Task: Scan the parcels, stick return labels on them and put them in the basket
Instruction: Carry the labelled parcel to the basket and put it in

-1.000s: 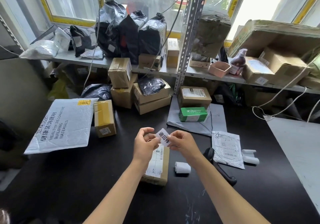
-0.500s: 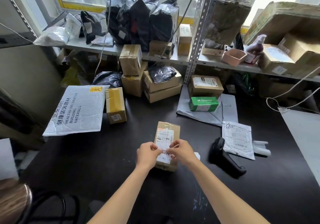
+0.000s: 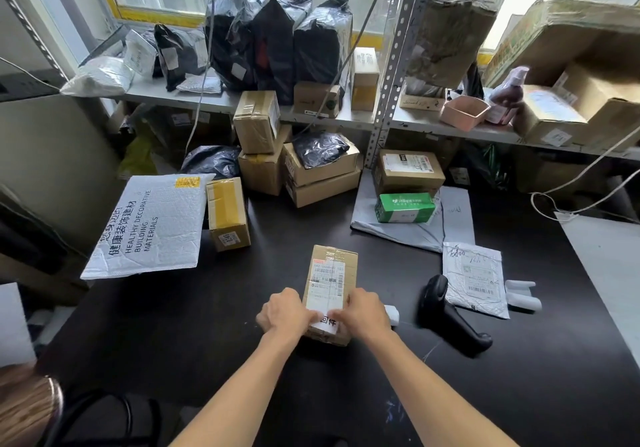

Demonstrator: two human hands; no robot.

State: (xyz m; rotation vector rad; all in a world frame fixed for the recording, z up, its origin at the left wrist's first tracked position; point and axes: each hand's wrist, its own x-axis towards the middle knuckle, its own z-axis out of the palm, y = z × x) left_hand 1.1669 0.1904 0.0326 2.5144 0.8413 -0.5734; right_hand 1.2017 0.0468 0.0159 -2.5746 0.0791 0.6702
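A small brown cardboard parcel [image 3: 330, 273] with a printed shipping slip lies on the black table [image 3: 207, 325] in front of me. A white return label [image 3: 327, 322] with black characters lies across its near end. My left hand [image 3: 284, 315] holds the label's left end with curled fingers against the box. At the label's right end my right hand [image 3: 363, 311] does the same. The fingers cover most of the label.
A black handheld scanner [image 3: 446, 311] lies right of the parcel, a white label roll [image 3: 393, 313] between them. A white mailer [image 3: 476, 278], a large white bubble mailer [image 3: 149, 228] and stacked boxes [image 3: 311, 176] ring the table. A pink tub [image 3: 464, 112] stands on the shelf.
Both hands came down from holding the label in the air to laying it on the near end of the parcel. The camera view has tilted and moved closer.
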